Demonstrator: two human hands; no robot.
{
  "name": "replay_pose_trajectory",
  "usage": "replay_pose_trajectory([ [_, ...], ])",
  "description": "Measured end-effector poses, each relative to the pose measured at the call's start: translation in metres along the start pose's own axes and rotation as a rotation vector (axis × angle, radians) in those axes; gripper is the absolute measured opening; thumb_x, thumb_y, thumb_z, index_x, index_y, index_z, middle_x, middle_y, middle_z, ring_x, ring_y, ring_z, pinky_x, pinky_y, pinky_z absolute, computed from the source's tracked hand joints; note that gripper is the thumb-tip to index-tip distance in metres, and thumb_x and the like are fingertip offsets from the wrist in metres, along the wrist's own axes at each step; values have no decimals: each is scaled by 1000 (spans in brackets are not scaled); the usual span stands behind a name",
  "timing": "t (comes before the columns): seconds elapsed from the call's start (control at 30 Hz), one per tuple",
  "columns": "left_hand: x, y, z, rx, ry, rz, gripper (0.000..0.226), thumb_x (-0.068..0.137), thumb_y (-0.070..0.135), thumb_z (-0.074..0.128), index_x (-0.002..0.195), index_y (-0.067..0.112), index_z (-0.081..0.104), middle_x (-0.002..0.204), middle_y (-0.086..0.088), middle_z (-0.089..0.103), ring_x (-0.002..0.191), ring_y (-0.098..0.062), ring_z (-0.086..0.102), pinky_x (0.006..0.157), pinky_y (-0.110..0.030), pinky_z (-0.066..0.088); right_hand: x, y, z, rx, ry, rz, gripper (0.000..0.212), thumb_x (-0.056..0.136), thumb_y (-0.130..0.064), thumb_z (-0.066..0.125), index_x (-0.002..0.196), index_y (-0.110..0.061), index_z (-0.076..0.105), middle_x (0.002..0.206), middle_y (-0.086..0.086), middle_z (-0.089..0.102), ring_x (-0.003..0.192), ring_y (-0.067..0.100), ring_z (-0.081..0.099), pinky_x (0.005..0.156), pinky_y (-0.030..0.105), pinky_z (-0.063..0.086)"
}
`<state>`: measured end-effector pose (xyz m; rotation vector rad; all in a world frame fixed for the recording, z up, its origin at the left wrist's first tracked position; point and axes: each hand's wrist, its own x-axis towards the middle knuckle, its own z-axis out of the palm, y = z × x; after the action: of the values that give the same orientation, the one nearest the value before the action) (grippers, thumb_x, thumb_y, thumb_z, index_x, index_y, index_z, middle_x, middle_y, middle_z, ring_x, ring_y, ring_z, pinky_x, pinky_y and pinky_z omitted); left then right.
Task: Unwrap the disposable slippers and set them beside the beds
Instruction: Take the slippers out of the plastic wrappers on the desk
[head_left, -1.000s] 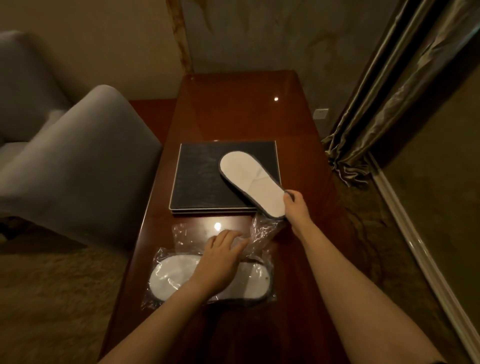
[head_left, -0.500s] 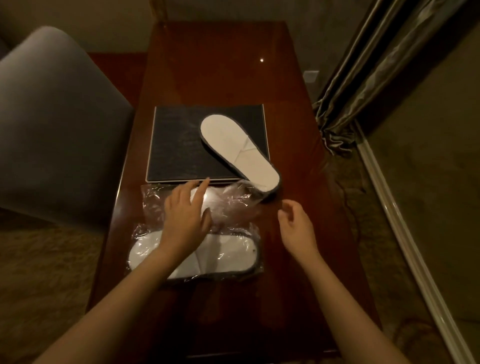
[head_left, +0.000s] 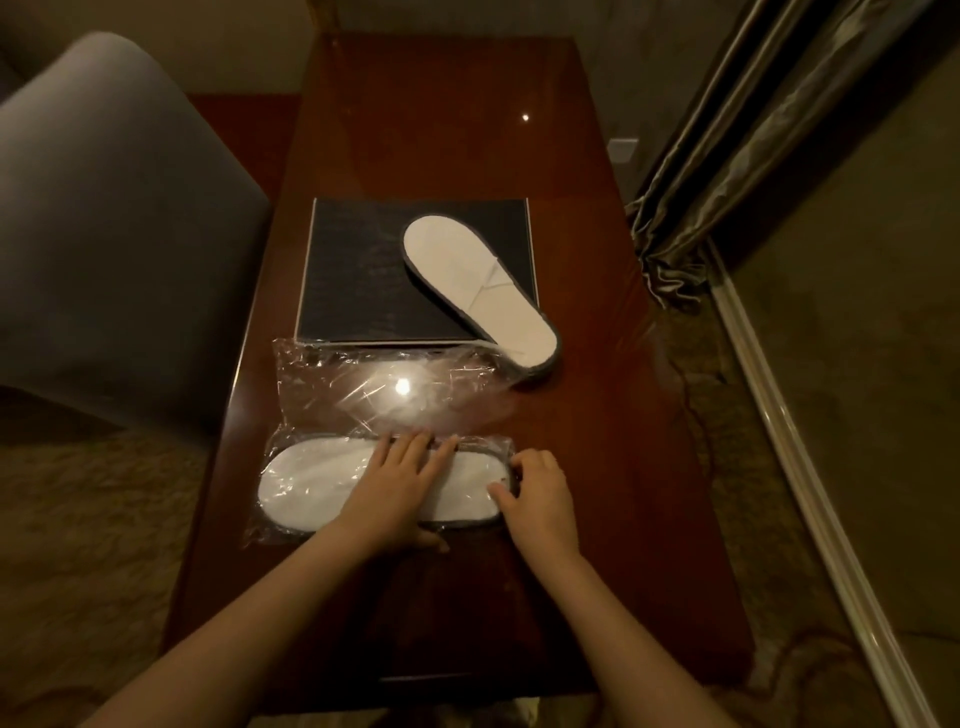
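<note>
An unwrapped white slipper (head_left: 475, 283) lies diagonally, its toe end on a black pad (head_left: 358, 270) and its heel on the wooden table (head_left: 597, 467). An empty clear plastic wrapper (head_left: 374, 392) lies flat just in front of the pad. Nearer to me sits a wrapped white slipper (head_left: 317, 480) in its clear bag. My left hand (head_left: 395, 488) rests flat on the middle of that wrapped slipper, fingers spread. My right hand (head_left: 537, 491) pinches the right end of the bag, fingers curled at its edge.
A grey upholstered chair (head_left: 114, 218) stands close against the table's left side. Curtains (head_left: 727, 145) hang at the right, above a pale baseboard (head_left: 810, 493). Carpet surrounds the table on both sides.
My right hand let go of the unwrapped slipper, left it on the pad, and came down to the wrapped slipper's right end. My left hand slid back from the empty wrapper onto the wrapped slipper.
</note>
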<state>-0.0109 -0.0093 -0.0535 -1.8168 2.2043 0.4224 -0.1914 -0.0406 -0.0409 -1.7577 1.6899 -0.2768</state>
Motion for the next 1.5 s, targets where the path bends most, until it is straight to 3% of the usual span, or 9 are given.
replay_pose_trajectory([
  [0.2,-4,13,-14,-119,107,-13,114,54,70,63,146,17,23,134,-5,39,123,-24,33,109,-34,28,-10,0,-1,-27,184,-127,11,90,-15,55,96,-11,63,99,2,59,96,16,52,80,26,45],
  [0.33,-14,23,-32,-168,227,-19,111,54,73,61,144,18,26,128,-4,41,118,-21,36,106,-33,29,-14,-3,-19,-29,311,-234,13,89,-13,57,92,-9,68,90,2,64,86,12,53,72,17,41],
  [0.5,-26,28,-64,-213,343,-38,114,52,73,63,145,20,24,131,-6,38,120,-22,32,107,-36,29,-15,-17,-62,295,404,-249,7,80,-13,70,84,-14,75,76,-12,63,69,-5,58,65,1,40],
  [0.7,-44,25,-86,-312,394,-44,113,53,76,59,146,23,22,134,-2,34,123,-18,31,108,-34,29,-11,-19,-98,971,272,130,10,82,-16,68,89,-17,75,72,-10,75,70,1,70,56,9,50],
  [0.83,-50,28,-94,-285,451,-19,113,53,70,65,146,22,24,132,-3,36,121,-18,32,106,-32,30,-16,-16,-105,1254,39,388,11,84,-11,63,82,-12,74,77,1,76,73,13,70,71,29,56],
  [1.07,-57,32,-104,-243,493,-54,111,54,68,66,145,17,27,133,-8,40,122,-22,34,106,-36,31,-30,-26,-124,539,-89,160,23,85,-36,60,103,-23,56,90,-1,65,75,12,64,50,21,48],
  [1.2,-57,30,-106,-323,493,-124,111,55,64,70,146,19,26,132,-6,39,120,-21,35,104,-35,33,-31,-18,-128,653,98,54,15,86,-6,61,100,-10,60,75,4,68,57,8,63,48,20,50],
  [1.4,-60,32,-99,-390,473,-124,110,53,65,69,145,20,28,133,-4,39,123,-20,35,105,-36,33,-37,-6,-115,919,-112,275,23,86,-7,61,108,-3,60,85,6,67,68,11,61,55,20,51],
  [1.5,-62,31,-101,-356,441,-131,112,55,65,71,146,20,25,136,-5,38,124,-20,34,107,-37,32,-35,-18,-125,710,175,53,23,81,-14,66,102,-17,58,93,-5,62,82,10,60,64,18,48],
])
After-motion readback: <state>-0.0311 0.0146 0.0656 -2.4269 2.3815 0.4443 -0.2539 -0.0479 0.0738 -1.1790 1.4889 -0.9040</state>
